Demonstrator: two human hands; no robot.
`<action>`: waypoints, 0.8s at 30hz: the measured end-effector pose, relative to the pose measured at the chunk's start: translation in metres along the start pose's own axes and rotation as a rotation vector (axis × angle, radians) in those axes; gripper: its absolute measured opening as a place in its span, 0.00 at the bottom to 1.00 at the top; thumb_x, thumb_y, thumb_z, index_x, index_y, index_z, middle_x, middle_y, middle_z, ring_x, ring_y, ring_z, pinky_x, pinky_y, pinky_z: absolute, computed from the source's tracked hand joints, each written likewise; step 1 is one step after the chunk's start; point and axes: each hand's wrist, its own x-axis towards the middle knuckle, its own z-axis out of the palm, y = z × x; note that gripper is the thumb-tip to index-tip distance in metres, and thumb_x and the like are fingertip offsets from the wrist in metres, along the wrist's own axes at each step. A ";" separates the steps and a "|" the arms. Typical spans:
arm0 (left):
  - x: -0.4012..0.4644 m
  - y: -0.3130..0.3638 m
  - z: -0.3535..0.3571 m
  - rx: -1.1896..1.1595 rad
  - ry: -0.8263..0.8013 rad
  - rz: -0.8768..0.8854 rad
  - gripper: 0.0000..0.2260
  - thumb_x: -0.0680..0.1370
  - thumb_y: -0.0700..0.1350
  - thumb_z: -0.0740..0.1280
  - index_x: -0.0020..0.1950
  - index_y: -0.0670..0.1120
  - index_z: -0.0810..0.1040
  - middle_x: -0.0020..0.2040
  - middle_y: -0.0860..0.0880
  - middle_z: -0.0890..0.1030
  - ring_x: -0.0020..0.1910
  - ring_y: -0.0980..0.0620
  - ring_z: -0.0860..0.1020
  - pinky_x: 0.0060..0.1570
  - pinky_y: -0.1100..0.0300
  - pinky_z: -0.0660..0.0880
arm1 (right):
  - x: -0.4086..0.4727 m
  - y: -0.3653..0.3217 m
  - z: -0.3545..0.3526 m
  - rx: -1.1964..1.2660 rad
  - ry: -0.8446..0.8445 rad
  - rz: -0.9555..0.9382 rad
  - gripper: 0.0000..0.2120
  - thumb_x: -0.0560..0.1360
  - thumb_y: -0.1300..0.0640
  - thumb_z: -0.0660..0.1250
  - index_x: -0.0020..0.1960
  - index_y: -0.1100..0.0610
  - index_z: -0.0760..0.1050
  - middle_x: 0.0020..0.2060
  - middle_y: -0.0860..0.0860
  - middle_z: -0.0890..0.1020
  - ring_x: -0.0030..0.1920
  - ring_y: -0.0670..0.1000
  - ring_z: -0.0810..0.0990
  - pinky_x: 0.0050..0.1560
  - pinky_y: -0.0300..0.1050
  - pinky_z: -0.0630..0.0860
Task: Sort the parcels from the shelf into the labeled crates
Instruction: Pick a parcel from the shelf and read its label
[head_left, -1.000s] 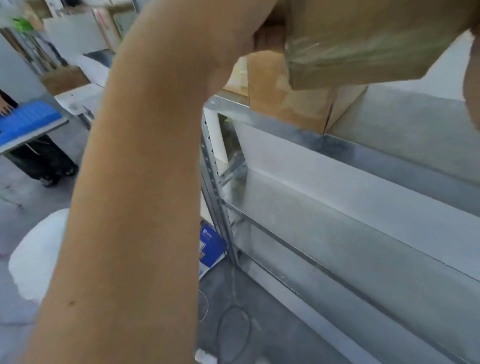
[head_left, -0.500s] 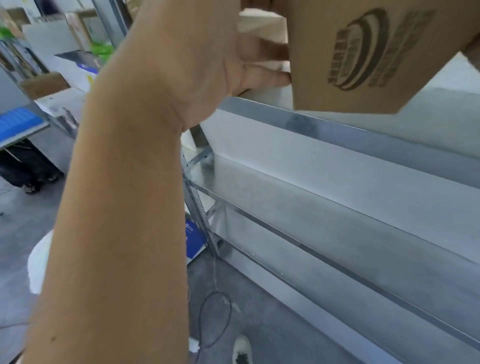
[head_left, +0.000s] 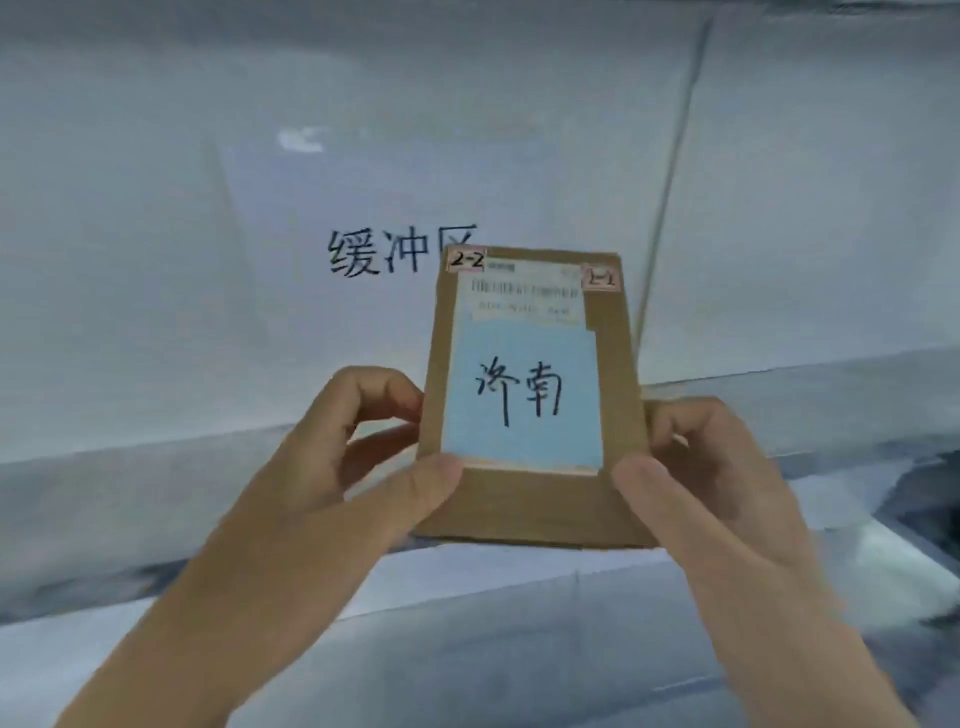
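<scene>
A small brown cardboard parcel (head_left: 535, 509) is held upright in front of me with both hands. Its face carries a light blue label with handwritten black characters, a white barcode label above it and two small pink tags marked 2-2 at the top corners. My left hand (head_left: 358, 457) grips its left edge, thumb on the front near the lower left corner. My right hand (head_left: 701, 467) grips the right edge the same way. No crates are in view.
Behind the parcel stands a white backing board (head_left: 208, 260) with black handwritten characters. The grey metal shelf edge (head_left: 130, 467) runs across below it. A thin vertical rod (head_left: 670, 182) rises behind the parcel at the right.
The parcel has come down from high at the upper right to the centre of view, turned label side toward me. My right hand has come into view on it. The view has swung toward the white board.
</scene>
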 end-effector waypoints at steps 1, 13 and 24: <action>0.012 0.000 0.020 -0.040 -0.059 0.029 0.25 0.63 0.63 0.72 0.59 0.63 0.77 0.62 0.61 0.85 0.63 0.58 0.83 0.48 0.58 0.84 | -0.002 0.003 -0.021 0.017 0.057 -0.013 0.08 0.68 0.53 0.73 0.44 0.49 0.75 0.46 0.46 0.86 0.45 0.46 0.84 0.42 0.36 0.78; 0.096 -0.020 0.226 -0.216 -0.520 0.177 0.34 0.64 0.45 0.77 0.62 0.75 0.74 0.60 0.62 0.83 0.68 0.57 0.79 0.48 0.64 0.83 | -0.035 0.003 -0.189 -0.311 0.496 0.042 0.22 0.72 0.60 0.64 0.63 0.42 0.74 0.63 0.43 0.81 0.68 0.46 0.77 0.57 0.46 0.75; 0.108 -0.016 0.425 -0.297 -0.920 0.242 0.24 0.67 0.48 0.75 0.58 0.71 0.80 0.52 0.60 0.83 0.58 0.60 0.82 0.44 0.66 0.81 | -0.081 0.014 -0.285 -0.679 0.894 0.414 0.39 0.70 0.51 0.71 0.67 0.21 0.55 0.60 0.30 0.78 0.57 0.31 0.77 0.48 0.27 0.75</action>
